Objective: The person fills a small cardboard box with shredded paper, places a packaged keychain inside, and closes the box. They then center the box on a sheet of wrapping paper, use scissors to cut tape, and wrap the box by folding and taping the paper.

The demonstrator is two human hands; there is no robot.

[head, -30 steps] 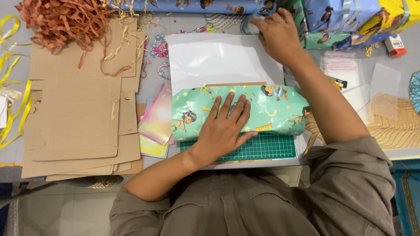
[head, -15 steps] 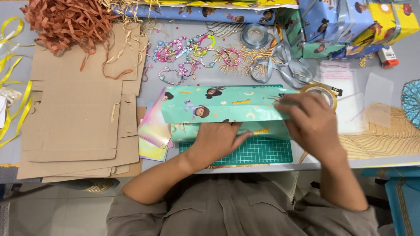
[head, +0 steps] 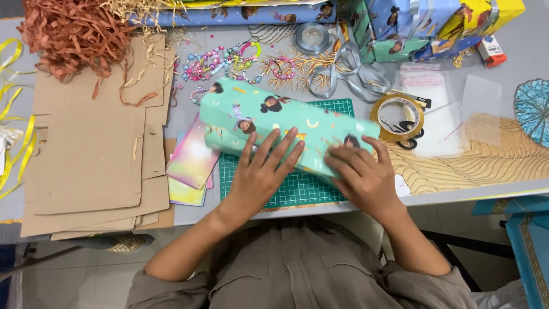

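Note:
A long box wrapped in mint-green patterned paper (head: 269, 117) lies slanted across a green cutting mat (head: 297, 186) near the table's front edge. My left hand (head: 264, 171) presses flat on the box's near side, fingers spread. My right hand (head: 360, 174) rests on the box's right end, fingers apart and pressing the paper down. A roll of clear tape (head: 397, 117) sits just right of the box, with black scissors (head: 410, 133) partly under it.
Flat cardboard sheets (head: 91, 154) cover the left side, with brown paper shred (head: 68, 34) above them. Iridescent cards (head: 191, 166), bead bracelets (head: 229, 60), grey ribbon (head: 349, 63), wrapped gifts (head: 434, 23), clear bags (head: 452, 109) and yellow ribbon (head: 17, 131) lie around.
My right hand came back from the far side of the table with the tape roll, set it down, and now presses on the box. The box has turned slantwise.

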